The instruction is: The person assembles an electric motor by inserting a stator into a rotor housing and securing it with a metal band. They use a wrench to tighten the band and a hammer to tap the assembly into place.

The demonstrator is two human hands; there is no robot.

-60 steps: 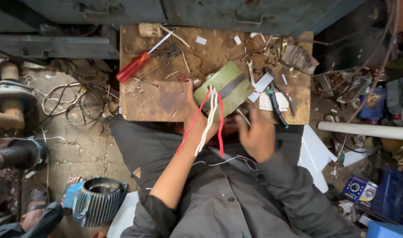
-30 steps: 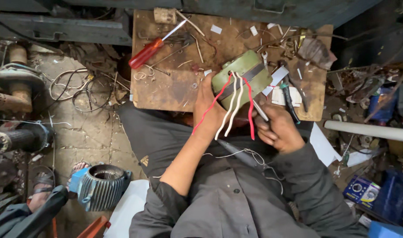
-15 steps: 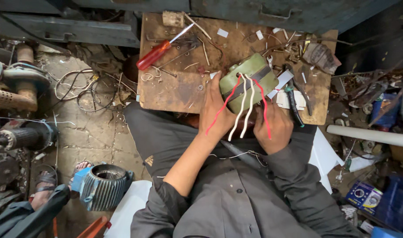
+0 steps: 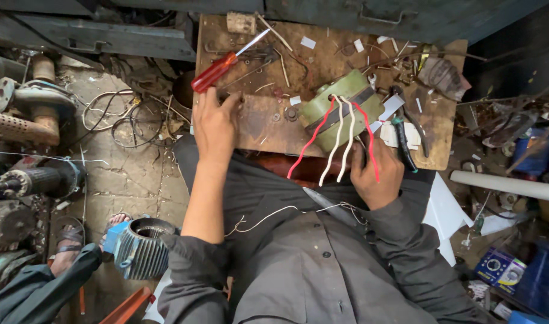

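Your left hand lies flat with fingers spread on the near left edge of the wooden workboard, gripping nothing; its fingertips sit just below the red-handled screwdriver, apart from it. Your right hand is curled shut at the board's near edge, around the lower ends of the red and white wires that hang from the green motor body. That motor rests tilted on the board, right of centre. Dark pliers lie just beside your right hand.
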